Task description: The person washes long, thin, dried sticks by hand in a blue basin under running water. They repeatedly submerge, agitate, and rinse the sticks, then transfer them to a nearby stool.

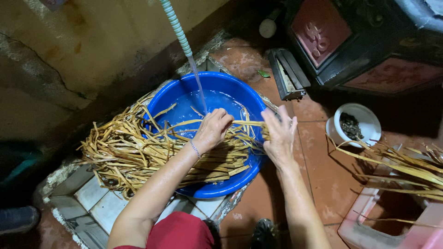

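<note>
1. The left hand [212,130] is closed around a few dry yellow strips [138,152], its grip pinching them just under the stream of water [200,90], so that the flow wets the part it holds
2. The right hand [279,133] sits just to the right of that grip, fingers half curled around the same strips, keeping them stretched flat between the two hands
3. The rest of the bundle lies below and left of the grips, draped across the blue basin [244,99], with its ends hanging over the rim onto the tiled ledge [99,207]
4. A ribbed hose [175,25] above the left grip feeds the water
5. Right of the right grip lie more strips [406,168] over a pink crate [392,226], beside a white bowl [364,117] holding something dark
</note>
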